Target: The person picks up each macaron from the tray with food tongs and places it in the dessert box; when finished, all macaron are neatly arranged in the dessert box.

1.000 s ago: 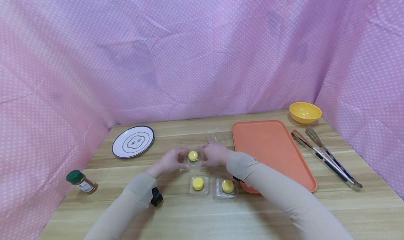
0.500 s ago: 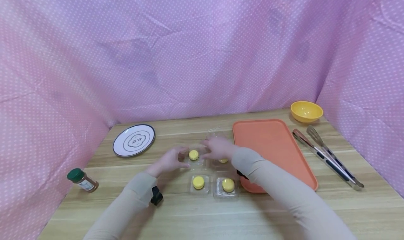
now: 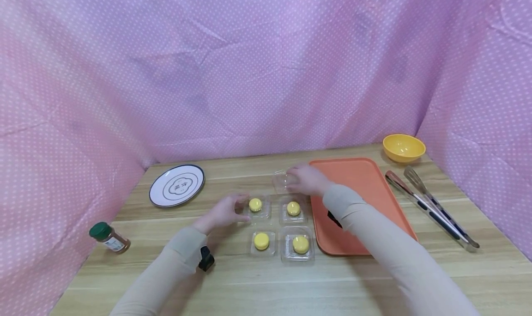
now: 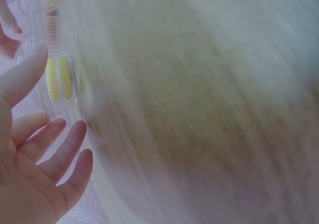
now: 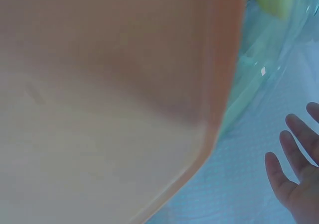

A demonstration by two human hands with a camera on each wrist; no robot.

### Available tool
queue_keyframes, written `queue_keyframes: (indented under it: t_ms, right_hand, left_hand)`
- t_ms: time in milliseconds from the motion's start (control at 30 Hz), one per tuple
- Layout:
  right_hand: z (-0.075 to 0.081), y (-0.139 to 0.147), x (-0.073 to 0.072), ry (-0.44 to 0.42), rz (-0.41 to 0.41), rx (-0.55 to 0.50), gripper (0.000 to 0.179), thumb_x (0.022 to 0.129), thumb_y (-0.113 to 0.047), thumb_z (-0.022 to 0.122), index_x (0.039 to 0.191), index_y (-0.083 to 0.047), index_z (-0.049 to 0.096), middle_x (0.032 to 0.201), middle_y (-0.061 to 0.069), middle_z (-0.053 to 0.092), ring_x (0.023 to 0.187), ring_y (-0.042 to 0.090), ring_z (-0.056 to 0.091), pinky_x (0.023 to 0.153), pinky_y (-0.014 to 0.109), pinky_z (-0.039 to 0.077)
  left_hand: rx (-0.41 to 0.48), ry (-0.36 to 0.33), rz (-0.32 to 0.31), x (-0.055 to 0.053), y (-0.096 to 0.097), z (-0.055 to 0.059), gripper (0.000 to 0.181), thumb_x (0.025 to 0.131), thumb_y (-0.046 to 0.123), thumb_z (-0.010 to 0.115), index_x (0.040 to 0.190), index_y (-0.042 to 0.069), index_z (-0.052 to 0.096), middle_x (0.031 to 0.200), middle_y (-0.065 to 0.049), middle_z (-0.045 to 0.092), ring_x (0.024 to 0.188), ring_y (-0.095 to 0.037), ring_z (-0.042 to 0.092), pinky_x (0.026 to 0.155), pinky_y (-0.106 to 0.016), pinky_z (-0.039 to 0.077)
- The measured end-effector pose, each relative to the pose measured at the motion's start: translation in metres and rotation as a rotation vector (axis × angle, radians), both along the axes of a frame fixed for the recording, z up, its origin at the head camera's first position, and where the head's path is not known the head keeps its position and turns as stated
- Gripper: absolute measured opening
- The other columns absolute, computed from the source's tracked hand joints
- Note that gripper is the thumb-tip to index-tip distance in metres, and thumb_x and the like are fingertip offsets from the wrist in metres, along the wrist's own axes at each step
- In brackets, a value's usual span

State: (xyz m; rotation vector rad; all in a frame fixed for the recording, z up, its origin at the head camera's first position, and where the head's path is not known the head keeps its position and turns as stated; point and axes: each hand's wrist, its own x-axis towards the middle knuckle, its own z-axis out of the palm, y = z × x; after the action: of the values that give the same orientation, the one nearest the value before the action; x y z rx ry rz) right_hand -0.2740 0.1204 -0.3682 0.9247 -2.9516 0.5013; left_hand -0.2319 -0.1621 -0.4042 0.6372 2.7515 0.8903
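Clear plastic boxes (image 3: 267,215), each with a yellow macaron (image 3: 255,205) inside, stand in two rows mid-table. My left hand (image 3: 226,210) is at the left side of the back-left box, thumb and fingers apart; in the left wrist view its fingertips (image 4: 59,124) lie close to that box, and whether they touch is unclear. My right hand (image 3: 308,179) is over the tray's left edge, beside another clear plastic piece (image 3: 281,181) behind the boxes. The right wrist view shows its fingers (image 5: 294,154) spread, with nothing visible between them.
An orange tray (image 3: 353,191) lies right of the boxes. Metal tongs (image 3: 432,209) and a yellow bowl (image 3: 402,148) are farther right. At the left are a white plate (image 3: 176,185) and a green-capped spice jar (image 3: 110,238). A pink dotted curtain (image 3: 257,75) closes the back.
My right hand has moved away from the back-left box, rightward and back over the tray's edge, uncovering the back-right macaron. My left hand has stayed nearly still.
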Motion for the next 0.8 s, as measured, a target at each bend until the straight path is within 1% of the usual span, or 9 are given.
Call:
queue_keyframes:
  t_ms: [133, 300, 367, 467, 600, 800]
  right_hand:
    - [-0.003, 0.009, -0.004, -0.013, -0.006, -0.002, 0.051, 0.088, -0.027, 0.065, 0.129, 0.002, 0.054, 0.132, 0.021, 0.054, 0.125, 0.038, 0.047, 0.108, 0.049, 0.035]
    - [-0.007, 0.013, -0.008, -0.002, 0.004, 0.009, 0.049, 0.086, -0.025, 0.067, 0.126, 0.001, 0.056, 0.129, 0.020, 0.056, 0.124, 0.037, 0.048, 0.109, 0.050, 0.035]
    - [-0.009, 0.013, -0.009, 0.014, 0.018, 0.010, 0.047, 0.085, -0.023, 0.068, 0.124, 0.001, 0.058, 0.127, 0.019, 0.058, 0.122, 0.036, 0.049, 0.108, 0.049, 0.036]
    - [-0.012, 0.012, -0.010, 0.066, 0.059, 0.014, 0.037, 0.086, -0.020, 0.068, 0.117, -0.001, 0.063, 0.118, 0.017, 0.063, 0.114, 0.034, 0.054, 0.101, 0.047, 0.043]
    - [-0.017, 0.011, -0.011, 0.132, 0.116, 0.032, 0.025, 0.088, -0.020, 0.066, 0.107, -0.003, 0.069, 0.109, 0.015, 0.066, 0.106, 0.032, 0.058, 0.094, 0.046, 0.048]
    - [-0.023, 0.008, -0.013, 0.169, 0.130, 0.070, 0.019, 0.086, -0.019, 0.068, 0.099, -0.006, 0.072, 0.104, 0.011, 0.068, 0.101, 0.030, 0.060, 0.091, 0.044, 0.050]
  left_hand:
    - [0.013, -0.011, 0.010, 0.002, 0.000, 0.000, 0.073, 0.074, 0.017, 0.080, 0.136, -0.004, 0.046, 0.129, -0.019, 0.054, 0.112, -0.030, 0.058, 0.099, -0.043, 0.046]
    - [0.019, -0.010, 0.014, 0.003, 0.000, 0.000, 0.072, 0.074, 0.016, 0.080, 0.135, -0.005, 0.046, 0.129, -0.019, 0.055, 0.111, -0.030, 0.058, 0.099, -0.042, 0.047]
    - [0.014, -0.006, 0.014, 0.003, 0.000, 0.001, 0.072, 0.074, 0.016, 0.080, 0.135, -0.005, 0.047, 0.129, -0.019, 0.054, 0.112, -0.030, 0.058, 0.099, -0.043, 0.046]
    - [0.006, -0.009, 0.018, 0.002, 0.001, 0.000, 0.072, 0.075, 0.017, 0.079, 0.135, -0.005, 0.047, 0.131, -0.019, 0.054, 0.113, -0.030, 0.058, 0.101, -0.043, 0.045]
    - [0.004, -0.020, 0.027, 0.002, 0.000, 0.000, 0.073, 0.075, 0.018, 0.079, 0.136, -0.003, 0.046, 0.133, -0.019, 0.054, 0.114, -0.030, 0.058, 0.101, -0.042, 0.045]
    - [0.024, -0.036, 0.029, 0.002, 0.000, -0.001, 0.073, 0.076, 0.018, 0.079, 0.137, -0.003, 0.045, 0.132, -0.019, 0.053, 0.112, -0.030, 0.058, 0.099, -0.042, 0.047]
